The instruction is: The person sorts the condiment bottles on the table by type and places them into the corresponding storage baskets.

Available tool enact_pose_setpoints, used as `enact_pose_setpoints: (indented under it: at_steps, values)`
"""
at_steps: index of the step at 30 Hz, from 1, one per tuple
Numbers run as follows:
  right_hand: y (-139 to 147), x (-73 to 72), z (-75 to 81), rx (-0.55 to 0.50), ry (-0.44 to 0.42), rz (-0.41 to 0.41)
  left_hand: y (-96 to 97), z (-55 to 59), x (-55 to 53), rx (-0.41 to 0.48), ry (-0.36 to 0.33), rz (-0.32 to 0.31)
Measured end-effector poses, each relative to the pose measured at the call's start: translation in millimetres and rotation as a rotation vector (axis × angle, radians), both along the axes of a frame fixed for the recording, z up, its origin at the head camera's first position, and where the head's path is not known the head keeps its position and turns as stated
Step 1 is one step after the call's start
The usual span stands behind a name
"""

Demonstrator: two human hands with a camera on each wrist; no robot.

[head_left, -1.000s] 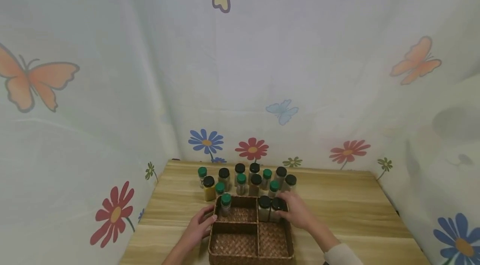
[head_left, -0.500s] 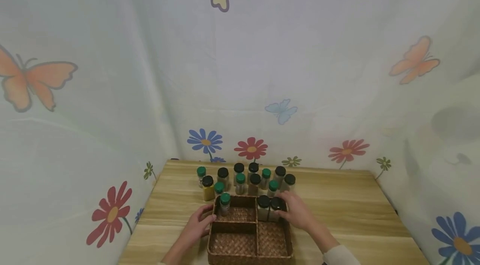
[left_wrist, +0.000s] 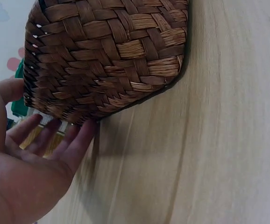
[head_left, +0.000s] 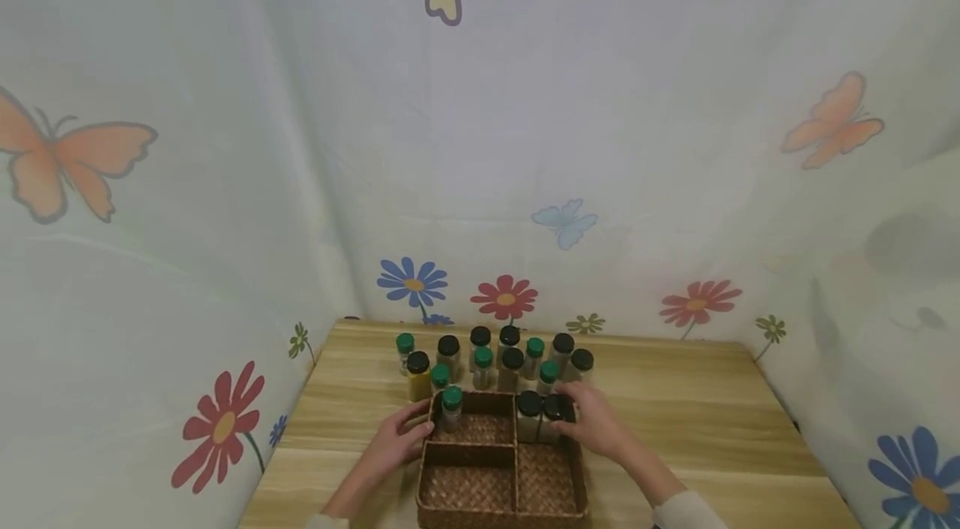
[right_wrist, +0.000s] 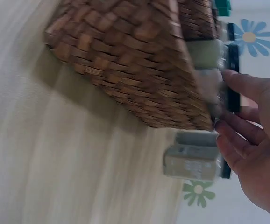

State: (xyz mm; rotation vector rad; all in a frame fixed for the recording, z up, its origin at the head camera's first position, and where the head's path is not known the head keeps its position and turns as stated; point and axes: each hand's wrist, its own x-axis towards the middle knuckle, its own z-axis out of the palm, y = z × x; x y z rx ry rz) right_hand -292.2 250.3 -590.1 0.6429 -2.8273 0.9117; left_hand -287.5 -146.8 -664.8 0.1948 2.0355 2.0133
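Observation:
A woven basket (head_left: pixel 517 462) with four-sided compartments stands on the table. My left hand (head_left: pixel 393 444) holds its back left corner, thumb at the rim and fingertips against the outside (left_wrist: pixel 41 158). In the back right compartment stand two black-capped spice jars (head_left: pixel 528 421) side by side. My right hand (head_left: pixel 596 422) grips the right spice jar (head_left: pixel 554 412) near its cap. The right wrist view shows the thumb on the cap, with the other fingers (right_wrist: pixel 240 140) by the basket corner. A green-capped spice jar (head_left: pixel 452 408) stands in the back left compartment.
Behind the basket stand several spice jars with black caps (head_left: pixel 480 337) and green caps (head_left: pixel 483 358). One yellow-filled jar (head_left: pixel 419 381) is close to the left hand. The wooden table (head_left: pixel 690 429) ends at a flowered cloth backdrop (head_left: pixel 637 179).
My left hand has shifted slightly at the basket corner. The right hand stays on the same jar, and the jars and basket keep their places.

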Motion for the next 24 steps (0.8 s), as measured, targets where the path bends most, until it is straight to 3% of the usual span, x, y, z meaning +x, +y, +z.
enact_pose_setpoints:
  at_steps: [7, 13, 18, 24]
  values:
    - [22, -2.4, 18.4, -0.122, 0.027, -0.059, -0.2, -9.2, -2.1, 0.050, 0.008, -0.032]
    - [41, -14.2, 28.6, -0.140, 0.059, -0.107, -3.4, -12.5, -2.8, 0.060, -0.004, -0.045]
    - [50, -24.2, 31.0, -0.137, 0.103, -0.160, -3.8, -13.9, -4.9, 0.071, -0.007, -0.049]
    - [54, -38.3, 21.7, -0.096, 0.042, -0.220, -0.9, -13.7, -5.0, 0.068, 0.006, -0.043]
